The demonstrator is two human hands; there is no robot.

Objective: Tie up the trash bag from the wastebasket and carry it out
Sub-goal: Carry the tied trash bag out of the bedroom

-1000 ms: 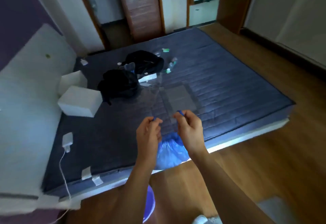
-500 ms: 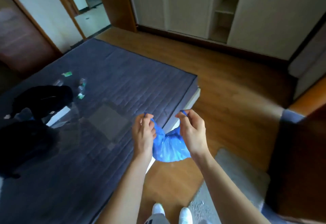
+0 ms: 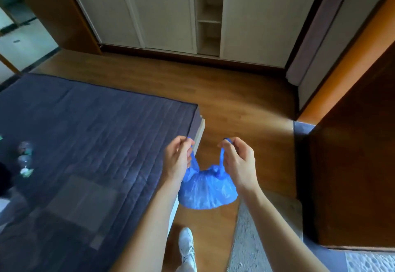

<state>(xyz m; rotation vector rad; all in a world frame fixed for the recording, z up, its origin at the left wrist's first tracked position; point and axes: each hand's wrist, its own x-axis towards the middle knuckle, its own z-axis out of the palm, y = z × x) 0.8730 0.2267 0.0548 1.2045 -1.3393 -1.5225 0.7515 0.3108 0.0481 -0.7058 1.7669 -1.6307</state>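
small crinkly blue plastic trash bag [image 3: 207, 188] hanging in mid-air between two bare hands, over the brown wood plank floor [image 3: 230, 104] just off the corner of the bed. left hand [image 3: 177, 160] pinching one twisted blue ear of the bag at its fingertips [image 3: 189, 143], fingers curled in tight around the strip. right hand [image 3: 239, 160] same deal on the other ear, thumb and fingertips [image 3: 228, 143] closed narrow on the plastic. both ears pulled up and apart, bag body bunched and rounded below, looks gathered at the neck. can't tell if there's a knot there.

dark navy quilted mattress cover [image 3: 89, 143] filling the left side, pale bed base edge just beside the left forearm. a couple of clear plastic bottles [image 3: 25, 158] lying on it near the far left edge, blurry. white sneaker [image 3: 187, 248] on the floor straight below the bag. grey speckled rug [image 3: 256, 235] under the right forearm. cream sliding wardrobe [image 3: 162, 10] along the far wall with a narrow open shelf gap. dark brown wooden door [image 3: 352, 175] on the right.
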